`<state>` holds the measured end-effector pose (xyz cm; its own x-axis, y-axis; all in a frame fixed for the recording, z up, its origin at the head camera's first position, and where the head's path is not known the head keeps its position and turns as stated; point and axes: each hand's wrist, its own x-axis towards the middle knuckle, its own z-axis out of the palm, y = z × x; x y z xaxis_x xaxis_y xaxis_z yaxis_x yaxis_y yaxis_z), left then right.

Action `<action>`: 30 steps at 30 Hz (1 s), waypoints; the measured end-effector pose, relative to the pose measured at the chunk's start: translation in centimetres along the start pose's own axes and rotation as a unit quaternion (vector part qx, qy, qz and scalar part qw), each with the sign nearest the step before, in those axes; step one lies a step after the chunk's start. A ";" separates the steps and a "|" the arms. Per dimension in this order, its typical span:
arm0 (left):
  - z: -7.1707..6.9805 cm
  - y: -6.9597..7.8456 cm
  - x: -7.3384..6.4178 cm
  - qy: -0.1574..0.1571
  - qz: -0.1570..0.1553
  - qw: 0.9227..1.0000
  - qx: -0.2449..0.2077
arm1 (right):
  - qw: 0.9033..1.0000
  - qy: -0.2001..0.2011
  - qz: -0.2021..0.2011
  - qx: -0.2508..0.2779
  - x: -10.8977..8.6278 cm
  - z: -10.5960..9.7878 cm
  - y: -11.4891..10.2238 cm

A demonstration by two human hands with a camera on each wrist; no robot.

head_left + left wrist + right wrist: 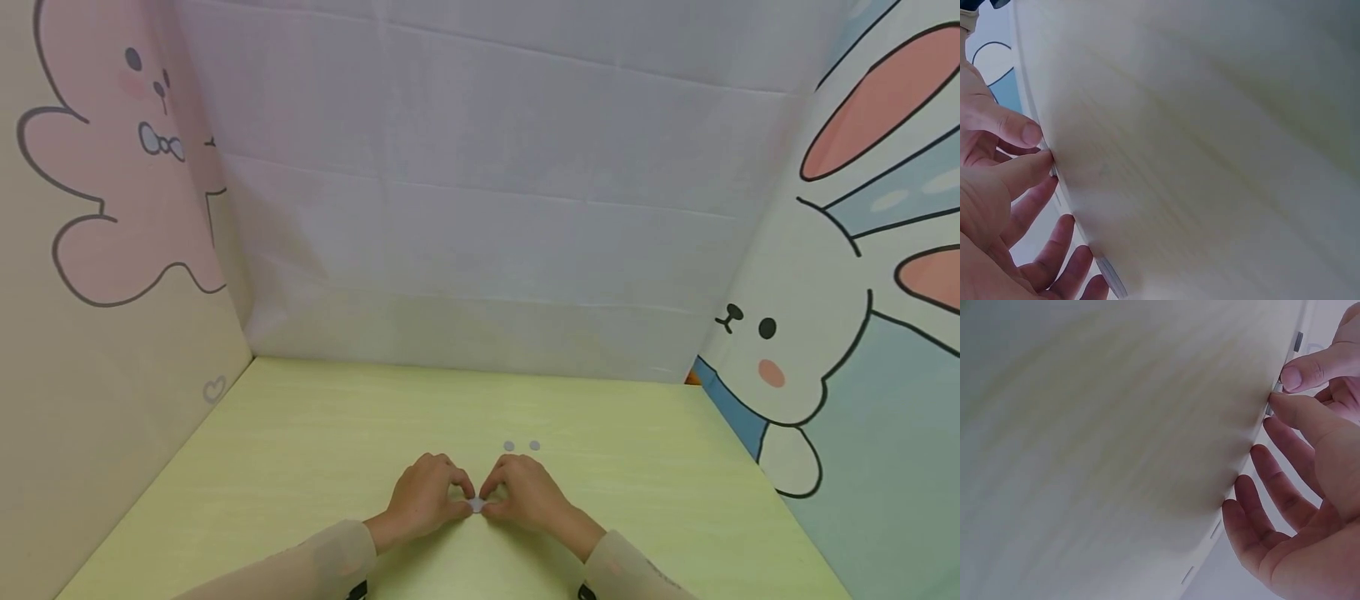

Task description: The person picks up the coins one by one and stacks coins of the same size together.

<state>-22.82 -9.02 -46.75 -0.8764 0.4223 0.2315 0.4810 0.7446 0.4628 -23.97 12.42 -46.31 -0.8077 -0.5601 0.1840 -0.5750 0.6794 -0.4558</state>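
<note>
A small flat light-grey disc (477,505) lies at the table surface between both hands. My left hand (426,497) pinches its left edge between thumb and forefinger. At the right edge, the thumb and forefinger of my right hand (528,493) do the same. Close up, the held disc (1269,409) shows only as a thin edge between the fingertips. Two more grey discs (509,446) lie side by side just beyond the right hand. Beside the left hand's outer fingers stands a small grey stack (1111,277) of thin layers, hidden in the head view.
The pale yellow-green table (360,417) runs back to a white cloth wall (480,200). A left panel (112,375) with a pink cartoon animal and a right panel (862,467) with a white rabbit flank it.
</note>
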 end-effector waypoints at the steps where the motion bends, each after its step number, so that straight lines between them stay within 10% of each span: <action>1: 0.0 0.0 0.0 0.000 0.001 1.000 0.000 | 1.000 -0.001 0.001 0.000 0.0 -0.1 0.0; 30: 0.0 0.0 0.0 -0.008 -0.012 1.000 -0.004 | 0.997 0.029 0.070 -0.015 -1.4 -1.7 2.6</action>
<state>-22.80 -9.08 -46.76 -0.8870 0.4130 0.2063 0.4598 0.7500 0.4755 -24.52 15.80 -46.22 -0.8862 -0.4303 0.1714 -0.4587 0.7635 -0.4546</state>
